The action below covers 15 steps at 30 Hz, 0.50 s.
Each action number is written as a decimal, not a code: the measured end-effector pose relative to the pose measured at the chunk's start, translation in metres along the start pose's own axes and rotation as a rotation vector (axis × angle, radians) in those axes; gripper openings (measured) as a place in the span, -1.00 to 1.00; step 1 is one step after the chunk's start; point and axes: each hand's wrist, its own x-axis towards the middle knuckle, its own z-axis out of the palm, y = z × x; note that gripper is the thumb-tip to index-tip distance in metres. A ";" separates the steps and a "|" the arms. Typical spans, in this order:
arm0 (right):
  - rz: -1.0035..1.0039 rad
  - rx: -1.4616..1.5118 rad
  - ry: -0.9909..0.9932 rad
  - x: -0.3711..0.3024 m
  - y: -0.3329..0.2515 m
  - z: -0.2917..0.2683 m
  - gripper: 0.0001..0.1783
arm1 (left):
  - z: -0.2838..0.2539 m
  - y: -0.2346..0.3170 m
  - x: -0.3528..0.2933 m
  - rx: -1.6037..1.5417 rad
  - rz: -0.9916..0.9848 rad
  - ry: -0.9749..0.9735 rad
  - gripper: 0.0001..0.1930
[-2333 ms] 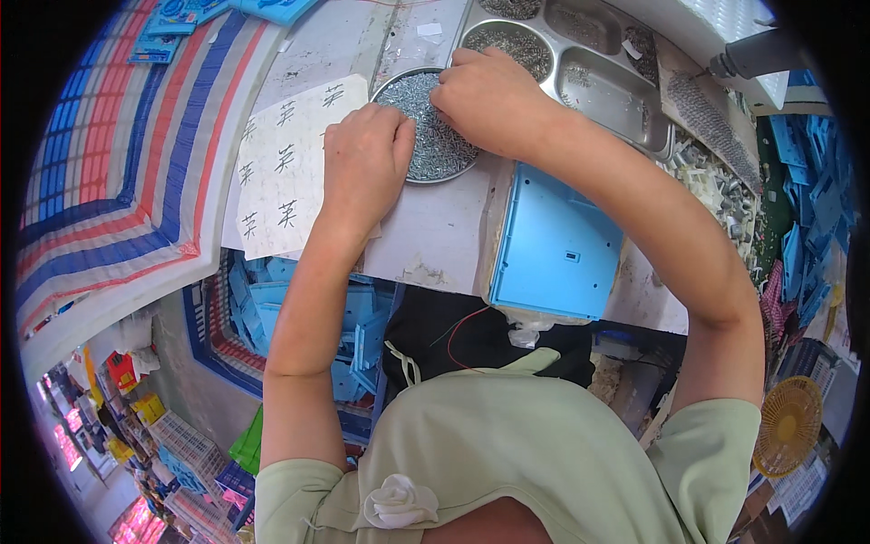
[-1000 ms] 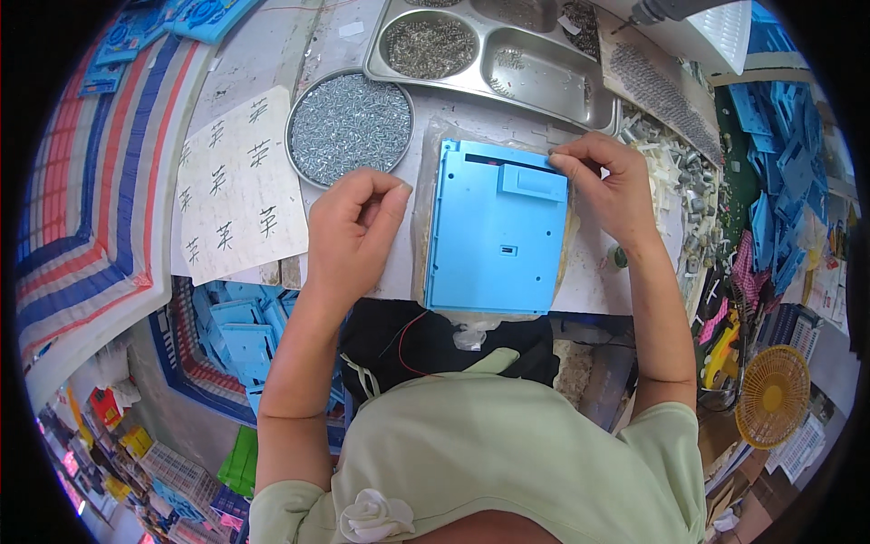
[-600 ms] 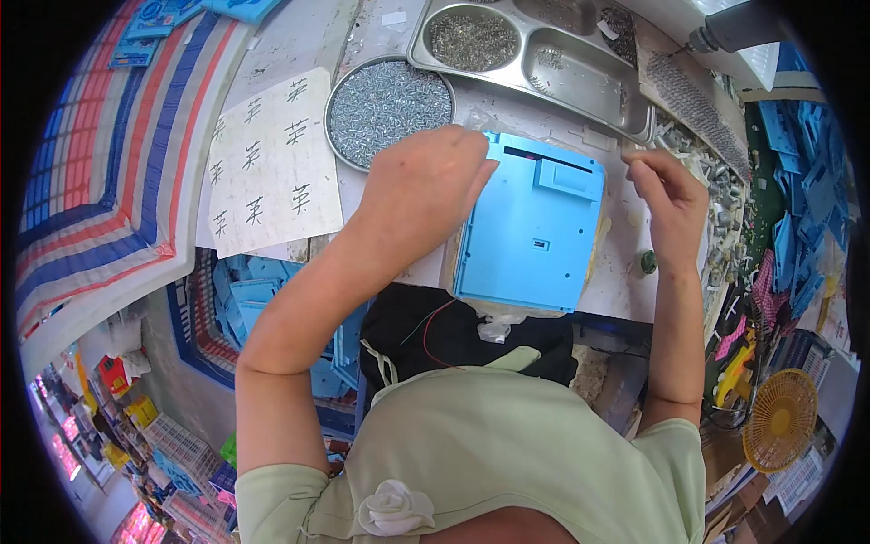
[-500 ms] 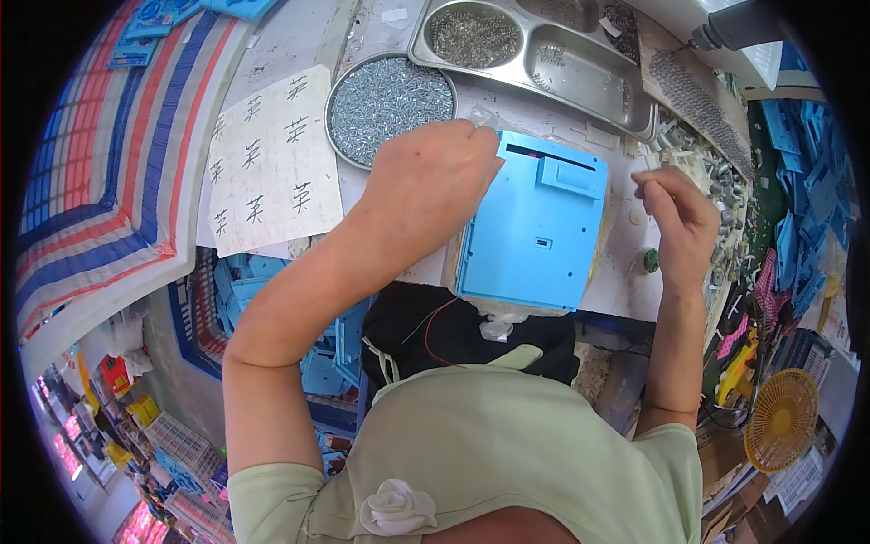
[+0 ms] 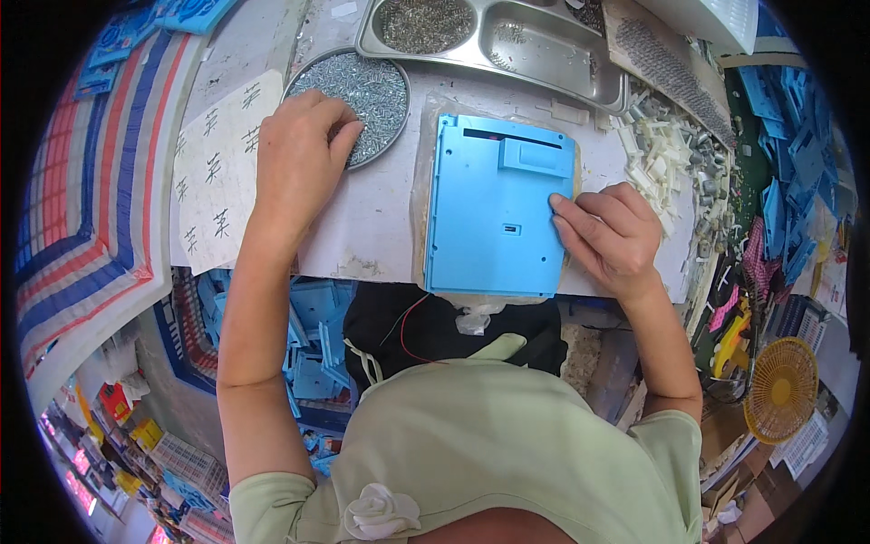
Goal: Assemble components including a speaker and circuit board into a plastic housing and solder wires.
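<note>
A flat blue plastic panel (image 5: 494,208) lies on a worn board at the table's front edge. My right hand (image 5: 605,234) rests on the panel's right edge, fingertips pressed on the blue surface. My left hand (image 5: 297,159) reaches into a round metal dish of small silver screws (image 5: 372,86), fingers curled down among the screws; whether it pinches any is hidden.
A steel compartment tray (image 5: 544,45) with more screws stands at the back. White plastic parts (image 5: 657,159) are heaped at the right. A white paper sheet with marks (image 5: 217,172) lies at the left. Blue panels (image 5: 308,335) are stacked under the table.
My left hand moved off the blue panel and left to the screw dish. My right hand came down from the white parts onto the panel's right edge.
</note>
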 end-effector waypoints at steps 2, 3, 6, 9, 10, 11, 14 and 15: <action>-0.023 -0.016 -0.027 0.003 0.001 -0.003 -0.65 | 0.000 -0.001 -0.003 -0.056 -0.044 0.017 -0.86; -0.027 -0.028 -0.041 0.004 0.001 -0.005 -0.65 | 0.000 -0.001 -0.003 -0.083 -0.064 0.025 -0.86; -0.028 -0.040 -0.052 0.003 0.001 -0.005 -0.64 | 0.003 0.000 -0.006 -0.056 -0.079 0.187 -0.86; -0.017 -0.006 -0.042 0.001 0.003 -0.004 -0.64 | 0.006 0.004 -0.010 -0.089 -0.245 0.137 -0.85; -0.012 0.011 -0.038 0.001 0.003 -0.003 -0.64 | 0.007 0.006 -0.011 -0.089 -0.259 0.140 -0.84; 0.002 0.045 -0.028 0.000 0.004 -0.002 -0.65 | 0.007 0.007 -0.012 -0.088 -0.274 0.144 -0.84; 0.055 0.131 0.006 -0.001 0.004 -0.001 -0.66 | -0.001 0.021 -0.014 -0.136 -0.206 0.202 -0.85; 0.080 0.149 0.016 -0.003 0.005 -0.003 -0.66 | -0.003 0.029 -0.015 -0.165 -0.162 0.226 -0.86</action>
